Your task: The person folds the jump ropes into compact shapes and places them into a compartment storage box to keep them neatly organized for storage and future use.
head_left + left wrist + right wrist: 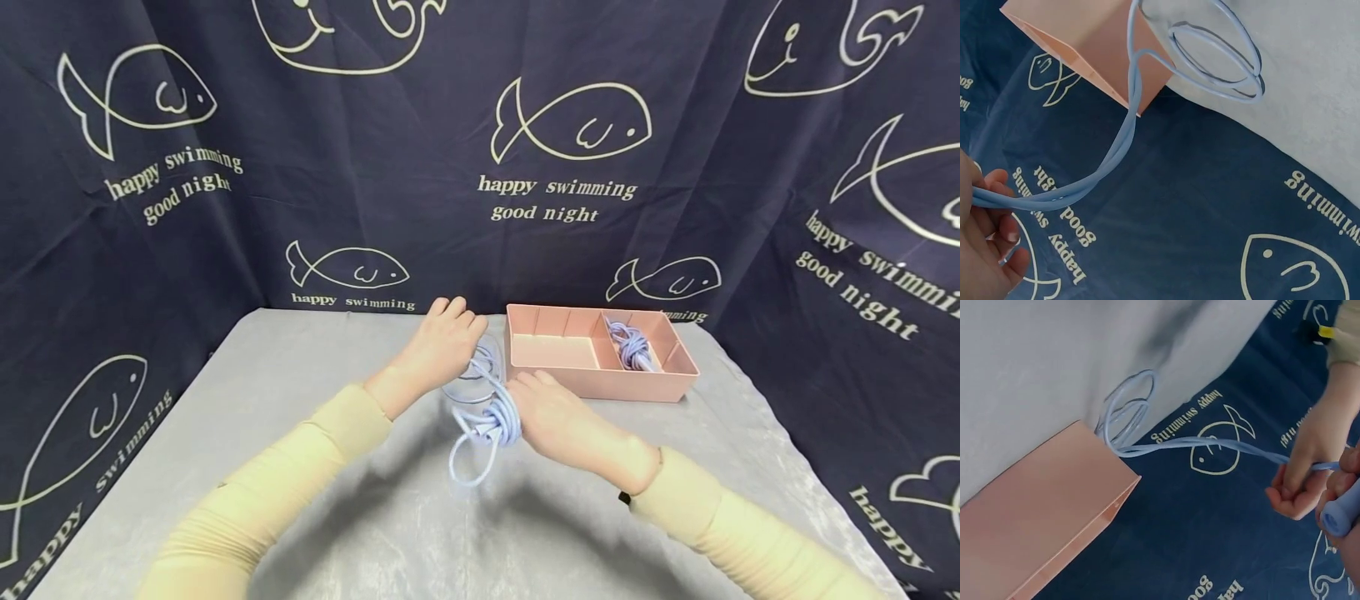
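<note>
A light blue jump rope hangs between my two hands over the table, partly wound into a bundle with a loop dangling below. My left hand pinches a doubled stretch of its cord, fingers curled round it. My right hand grips the wound bundle; in the right wrist view a rope handle pokes out of that grip. Loose loops of cord lie on the table beside the pink box. Much of the bundle is hidden by the right hand's fingers.
A pink box with a divider stands at the back right, close behind my right hand. Its right compartment holds another wound blue rope. The grey cloth-covered table ends at a dark blue printed curtain.
</note>
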`<state>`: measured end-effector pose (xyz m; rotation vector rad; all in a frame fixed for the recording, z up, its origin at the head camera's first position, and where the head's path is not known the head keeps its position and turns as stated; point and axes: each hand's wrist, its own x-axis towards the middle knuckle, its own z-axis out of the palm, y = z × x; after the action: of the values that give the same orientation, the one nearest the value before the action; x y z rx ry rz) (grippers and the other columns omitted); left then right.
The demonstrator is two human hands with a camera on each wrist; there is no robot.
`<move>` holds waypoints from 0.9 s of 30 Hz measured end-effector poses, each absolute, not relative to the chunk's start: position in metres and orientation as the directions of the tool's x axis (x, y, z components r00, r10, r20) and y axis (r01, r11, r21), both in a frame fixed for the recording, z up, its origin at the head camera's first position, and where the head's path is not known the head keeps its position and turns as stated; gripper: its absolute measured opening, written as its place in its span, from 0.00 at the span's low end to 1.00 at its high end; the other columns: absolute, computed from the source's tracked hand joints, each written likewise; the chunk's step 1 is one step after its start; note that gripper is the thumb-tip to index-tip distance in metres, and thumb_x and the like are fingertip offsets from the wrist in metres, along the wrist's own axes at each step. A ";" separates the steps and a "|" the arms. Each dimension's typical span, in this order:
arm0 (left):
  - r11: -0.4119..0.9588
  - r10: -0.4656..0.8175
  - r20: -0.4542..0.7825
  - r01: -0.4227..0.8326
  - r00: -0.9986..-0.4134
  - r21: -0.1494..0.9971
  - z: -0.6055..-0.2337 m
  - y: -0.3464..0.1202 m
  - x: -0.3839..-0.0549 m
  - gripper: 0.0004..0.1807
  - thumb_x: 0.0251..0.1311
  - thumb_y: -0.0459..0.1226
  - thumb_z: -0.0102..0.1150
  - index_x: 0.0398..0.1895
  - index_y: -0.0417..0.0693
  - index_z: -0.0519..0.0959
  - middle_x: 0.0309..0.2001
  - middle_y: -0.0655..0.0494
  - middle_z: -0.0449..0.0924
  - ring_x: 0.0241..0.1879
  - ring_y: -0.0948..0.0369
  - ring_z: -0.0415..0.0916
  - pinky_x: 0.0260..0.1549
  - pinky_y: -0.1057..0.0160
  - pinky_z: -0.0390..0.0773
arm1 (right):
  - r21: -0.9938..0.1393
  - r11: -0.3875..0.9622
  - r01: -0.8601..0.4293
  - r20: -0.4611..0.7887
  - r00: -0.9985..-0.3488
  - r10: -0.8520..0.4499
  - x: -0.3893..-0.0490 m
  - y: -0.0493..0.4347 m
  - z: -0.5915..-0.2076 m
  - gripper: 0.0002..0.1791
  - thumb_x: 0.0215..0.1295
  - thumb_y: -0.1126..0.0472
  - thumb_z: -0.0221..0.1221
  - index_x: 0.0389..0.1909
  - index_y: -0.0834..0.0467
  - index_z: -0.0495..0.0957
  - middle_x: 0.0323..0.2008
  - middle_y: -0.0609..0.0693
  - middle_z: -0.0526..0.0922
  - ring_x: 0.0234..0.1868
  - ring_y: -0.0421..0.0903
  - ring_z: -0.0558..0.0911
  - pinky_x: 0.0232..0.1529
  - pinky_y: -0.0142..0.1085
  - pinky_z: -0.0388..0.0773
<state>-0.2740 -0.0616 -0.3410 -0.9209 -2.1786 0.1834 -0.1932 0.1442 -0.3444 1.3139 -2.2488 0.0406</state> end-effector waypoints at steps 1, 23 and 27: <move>0.735 0.662 0.589 0.557 -0.464 -0.388 -0.342 -0.061 -0.274 0.05 0.54 0.31 0.46 0.31 0.46 0.72 0.26 0.53 0.76 0.36 0.52 0.66 0.37 0.55 0.63 | 0.187 0.543 -0.819 0.473 -0.409 -0.780 -0.193 0.144 -0.342 0.07 0.53 0.68 0.58 0.31 0.55 0.71 0.27 0.46 0.72 0.32 0.45 0.71 0.36 0.36 0.66; 0.765 0.633 0.535 0.557 -0.559 -0.323 -0.361 -0.055 -0.247 0.05 0.47 0.37 0.61 0.27 0.48 0.76 0.26 0.54 0.77 0.33 0.54 0.66 0.34 0.58 0.62 | 0.018 0.733 -0.680 0.805 -0.425 -0.415 -0.215 0.155 -0.306 0.12 0.57 0.74 0.55 0.41 0.67 0.66 0.32 0.59 0.74 0.32 0.57 0.74 0.30 0.45 0.66; 0.748 0.646 0.560 0.576 -0.519 -0.329 -0.364 -0.049 -0.238 0.03 0.50 0.37 0.59 0.26 0.47 0.76 0.24 0.54 0.76 0.32 0.54 0.66 0.33 0.58 0.62 | 0.028 0.798 -0.602 0.808 -0.456 -0.373 -0.219 0.155 -0.306 0.12 0.54 0.74 0.55 0.39 0.69 0.65 0.27 0.60 0.71 0.27 0.59 0.71 0.26 0.45 0.62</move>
<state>-0.2378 -0.0492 -0.3642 -0.9134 -2.2622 0.1326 -0.2193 0.1549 -0.3060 0.7196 -2.0995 0.3285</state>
